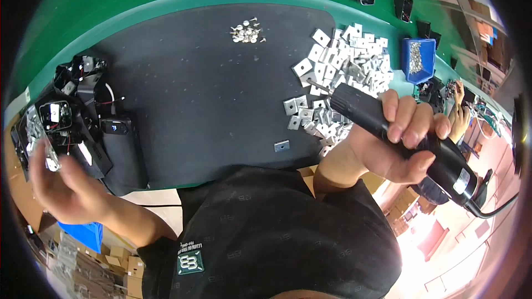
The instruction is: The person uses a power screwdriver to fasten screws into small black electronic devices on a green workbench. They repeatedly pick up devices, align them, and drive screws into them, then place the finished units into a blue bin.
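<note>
While our right hand (403,135) clasps a screwdriver (357,105), our left hand (75,188) curls, hold unclear; a blue bin (428,55) contains hardware (414,60).

On the mat (210,105) we see screws (246,32) near the far edge, plates (352,68) by the right edge. A bin (427,58) stands right of these

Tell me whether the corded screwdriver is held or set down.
Held: the right hand wraps around the black body of the corded screwdriver.
</note>
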Demonstrator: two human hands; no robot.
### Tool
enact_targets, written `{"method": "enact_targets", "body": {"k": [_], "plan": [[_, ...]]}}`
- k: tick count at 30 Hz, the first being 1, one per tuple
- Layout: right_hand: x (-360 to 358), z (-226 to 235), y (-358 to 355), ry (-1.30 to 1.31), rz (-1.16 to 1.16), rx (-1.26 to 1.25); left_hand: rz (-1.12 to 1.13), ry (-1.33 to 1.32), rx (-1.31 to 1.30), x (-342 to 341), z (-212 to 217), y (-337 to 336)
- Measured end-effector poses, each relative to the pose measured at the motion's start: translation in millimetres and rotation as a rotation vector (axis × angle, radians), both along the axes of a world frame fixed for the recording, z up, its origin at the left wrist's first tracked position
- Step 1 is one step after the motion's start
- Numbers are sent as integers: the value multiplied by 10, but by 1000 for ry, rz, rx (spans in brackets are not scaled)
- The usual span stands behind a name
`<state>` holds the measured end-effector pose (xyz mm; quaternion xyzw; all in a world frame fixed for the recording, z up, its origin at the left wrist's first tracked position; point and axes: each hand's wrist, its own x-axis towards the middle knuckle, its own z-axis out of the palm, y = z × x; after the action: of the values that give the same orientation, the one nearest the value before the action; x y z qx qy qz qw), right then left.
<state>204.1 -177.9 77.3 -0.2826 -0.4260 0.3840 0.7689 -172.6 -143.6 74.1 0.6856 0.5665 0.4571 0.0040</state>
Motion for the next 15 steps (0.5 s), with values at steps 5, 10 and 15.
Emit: {"method": "enact_targets", "body": {"k": [5,10,15], "plan": [[-15,-140,24,-166,-108,-74,-667,95,-480,1380,-296,-206],[-199,-316,173,-132,-180,-38,-883,101,-418,2010,-699,-307],[-190,-480,333,-90,-301,-28,-869,114,-431,1992,-752,-386]]}}
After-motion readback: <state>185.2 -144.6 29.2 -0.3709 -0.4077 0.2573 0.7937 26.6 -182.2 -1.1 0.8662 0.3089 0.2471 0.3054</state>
